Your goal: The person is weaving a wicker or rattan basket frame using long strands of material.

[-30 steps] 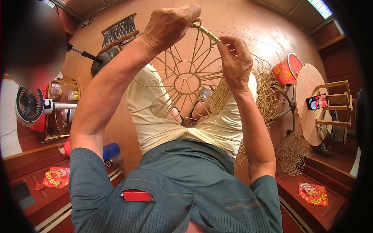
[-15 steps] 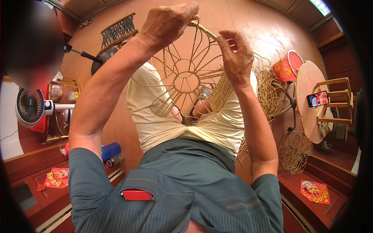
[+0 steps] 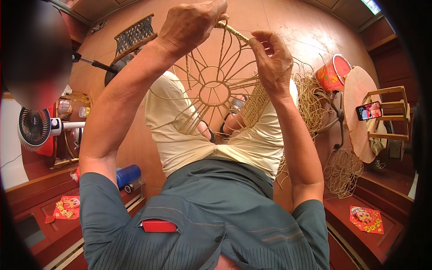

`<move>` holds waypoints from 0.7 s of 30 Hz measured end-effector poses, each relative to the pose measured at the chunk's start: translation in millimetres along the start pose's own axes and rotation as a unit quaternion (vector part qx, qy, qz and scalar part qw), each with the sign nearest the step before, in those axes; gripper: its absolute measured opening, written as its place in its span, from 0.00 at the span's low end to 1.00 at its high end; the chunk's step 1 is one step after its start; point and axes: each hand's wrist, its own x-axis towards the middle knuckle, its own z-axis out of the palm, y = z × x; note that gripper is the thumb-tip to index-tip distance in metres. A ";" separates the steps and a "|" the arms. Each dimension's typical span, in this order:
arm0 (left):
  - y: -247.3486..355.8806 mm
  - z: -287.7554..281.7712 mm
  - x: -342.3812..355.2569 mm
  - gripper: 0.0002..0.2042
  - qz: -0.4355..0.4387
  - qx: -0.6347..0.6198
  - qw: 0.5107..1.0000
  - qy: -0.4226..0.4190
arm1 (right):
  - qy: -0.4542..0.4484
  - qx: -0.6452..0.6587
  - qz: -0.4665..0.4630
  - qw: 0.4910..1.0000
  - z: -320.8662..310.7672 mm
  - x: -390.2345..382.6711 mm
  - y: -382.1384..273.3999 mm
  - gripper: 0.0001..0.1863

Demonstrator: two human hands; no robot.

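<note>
A round tan frame (image 3: 201, 85) with a ring at its centre and spokes running outward stands between my knees. Pale cord is wrapped along its far rim (image 3: 234, 30). My left hand (image 3: 191, 23) is closed at the left end of that wrapped stretch, its fingertips pinched on cord. At the right end, my right hand (image 3: 273, 63) grips the rim between thumb and fingers. Loose tan cord (image 3: 310, 105) lies in a large tangle beside my right knee, and woven cord mesh (image 3: 256, 108) lies over my right thigh.
To the right are a red patterned bucket (image 3: 333, 73), a round wooden board (image 3: 357, 85), and a phone (image 3: 369, 111) leaning on a small wooden rack (image 3: 396, 92). A white fan (image 3: 35, 127), a blue cylinder (image 3: 128, 174) and a dark-backed chair (image 3: 135, 36) are on the left.
Both hands and the frame's far rim sit very slightly higher and further left in the picture. The grips look the same.
</note>
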 end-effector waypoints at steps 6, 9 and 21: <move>5.8 -12.8 -4.4 0.14 0.018 -0.011 0.999 0.025 | -0.001 0.005 -0.018 1.000 0.1 0.1 -6.3 0.09; 10.7 -18.2 -6.9 0.14 0.030 -0.013 0.999 0.044 | 0.000 0.016 -0.020 1.000 1.1 1.2 -12.2 0.09; 39.9 -48.0 -33.5 0.10 -0.006 0.028 0.999 0.046 | -0.030 0.017 -0.083 0.996 15.6 -15.1 -44.7 0.11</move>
